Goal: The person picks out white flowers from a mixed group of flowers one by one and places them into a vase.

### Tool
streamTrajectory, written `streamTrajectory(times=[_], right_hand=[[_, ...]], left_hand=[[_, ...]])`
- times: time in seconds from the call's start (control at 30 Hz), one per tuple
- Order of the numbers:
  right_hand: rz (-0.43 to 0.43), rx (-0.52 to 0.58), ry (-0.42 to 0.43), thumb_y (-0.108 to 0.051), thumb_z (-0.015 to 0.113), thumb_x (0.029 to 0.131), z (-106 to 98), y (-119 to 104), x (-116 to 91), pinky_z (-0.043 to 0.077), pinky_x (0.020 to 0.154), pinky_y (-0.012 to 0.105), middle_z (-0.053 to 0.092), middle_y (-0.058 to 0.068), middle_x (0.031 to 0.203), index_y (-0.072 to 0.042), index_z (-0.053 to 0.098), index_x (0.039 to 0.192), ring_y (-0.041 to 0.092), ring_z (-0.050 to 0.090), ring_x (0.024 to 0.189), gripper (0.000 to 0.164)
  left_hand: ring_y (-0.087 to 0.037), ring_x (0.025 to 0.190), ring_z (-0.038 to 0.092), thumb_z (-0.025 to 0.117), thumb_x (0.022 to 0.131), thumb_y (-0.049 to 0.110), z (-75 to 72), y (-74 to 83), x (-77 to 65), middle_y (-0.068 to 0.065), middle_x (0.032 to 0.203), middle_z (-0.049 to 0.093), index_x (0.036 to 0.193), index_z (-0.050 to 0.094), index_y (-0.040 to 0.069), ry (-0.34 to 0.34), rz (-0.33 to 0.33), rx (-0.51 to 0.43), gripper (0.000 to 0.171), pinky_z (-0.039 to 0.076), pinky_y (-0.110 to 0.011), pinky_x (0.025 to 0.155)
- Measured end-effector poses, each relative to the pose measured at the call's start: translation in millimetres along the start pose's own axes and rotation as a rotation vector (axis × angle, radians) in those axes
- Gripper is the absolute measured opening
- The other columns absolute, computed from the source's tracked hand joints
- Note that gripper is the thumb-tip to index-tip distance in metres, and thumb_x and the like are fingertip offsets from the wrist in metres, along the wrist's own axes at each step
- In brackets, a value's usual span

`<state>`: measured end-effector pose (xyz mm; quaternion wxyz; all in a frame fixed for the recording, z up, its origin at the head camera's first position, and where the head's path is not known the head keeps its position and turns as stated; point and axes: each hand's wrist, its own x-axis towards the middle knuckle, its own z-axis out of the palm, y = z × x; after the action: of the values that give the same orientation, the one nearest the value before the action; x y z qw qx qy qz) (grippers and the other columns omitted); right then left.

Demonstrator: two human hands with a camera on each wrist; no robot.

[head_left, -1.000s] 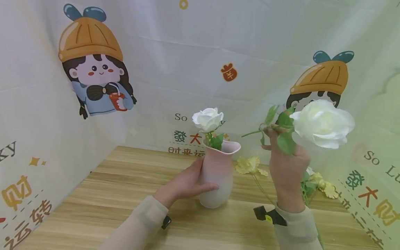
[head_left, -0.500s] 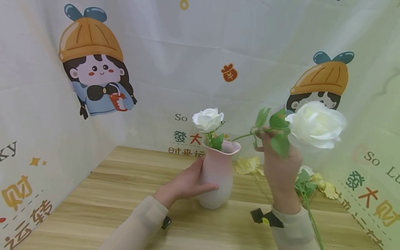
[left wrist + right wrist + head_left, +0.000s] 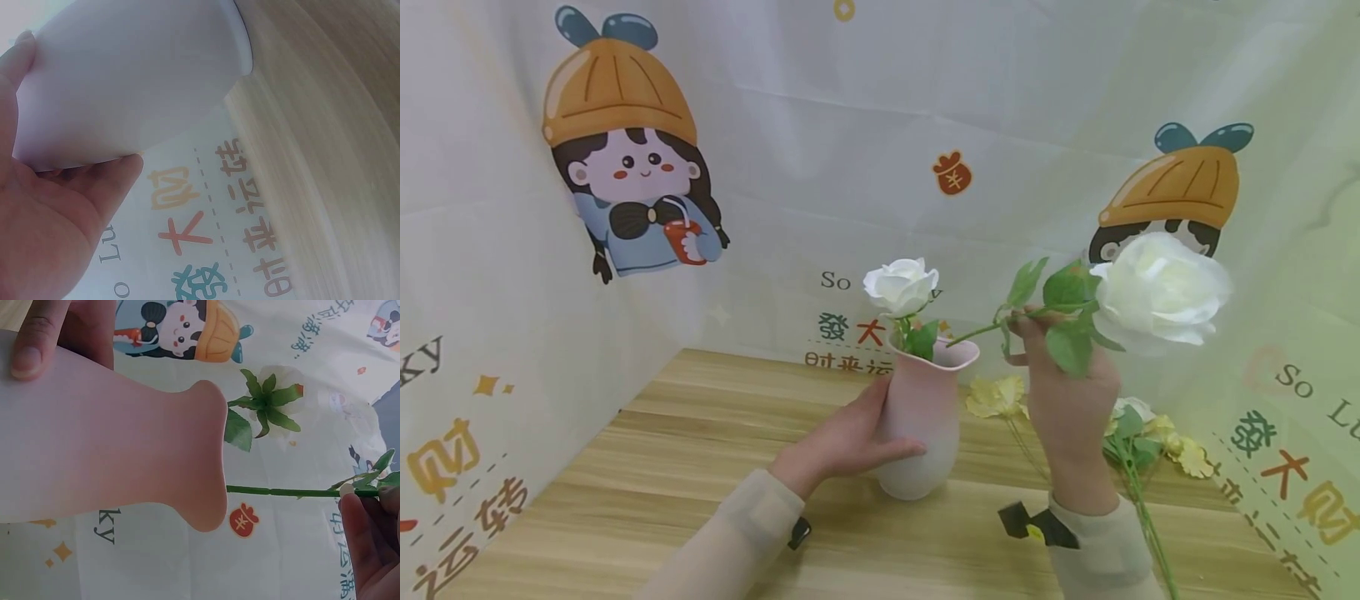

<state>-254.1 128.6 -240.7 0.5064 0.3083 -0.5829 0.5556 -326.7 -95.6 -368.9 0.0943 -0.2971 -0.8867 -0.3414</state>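
A pink-to-white vase with a wavy rim stands upright on the table. My left hand holds its side, thumb across the front and fingers round behind, as the left wrist view also shows. One white rose stands in the vase, leaning on the left of the rim. With thumb and fingertips, my right hand pinches the stem of a second, larger white rose. That stem slants down left to the vase mouth; its lower end lies at the opening, and the right wrist view hides it behind the rim.
Yellow flowers lie on the wooden table behind the right hand. Further right are more yellow flowers and a white one with long green stems. A printed cloth hangs behind and at both sides.
My right hand has moved left with the larger rose, bringing the stem's lower end from beside the vase to its mouth. The left hand and vase have stayed put.
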Motion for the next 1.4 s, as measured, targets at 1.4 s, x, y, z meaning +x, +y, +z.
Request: streamTrajectory(times=[1.4], right_hand=[[0.2,-0.473,-0.315,-0.018,0.071,0.094,14.6,63.9,-36.3,0.046,0.044,0.025,0.073,-0.002,0.087,-0.011,0.074,0.104,0.007,0.057,0.058,0.012]], left_hand=[[-0.018,0.111,0.052,0.07,0.081,0.065,-0.2,3.1,-1.0,-0.014,0.135,0.046,0.151,0.019,0.0,0.002,0.003,0.03,0.109,0.049,-0.04,0.094]])
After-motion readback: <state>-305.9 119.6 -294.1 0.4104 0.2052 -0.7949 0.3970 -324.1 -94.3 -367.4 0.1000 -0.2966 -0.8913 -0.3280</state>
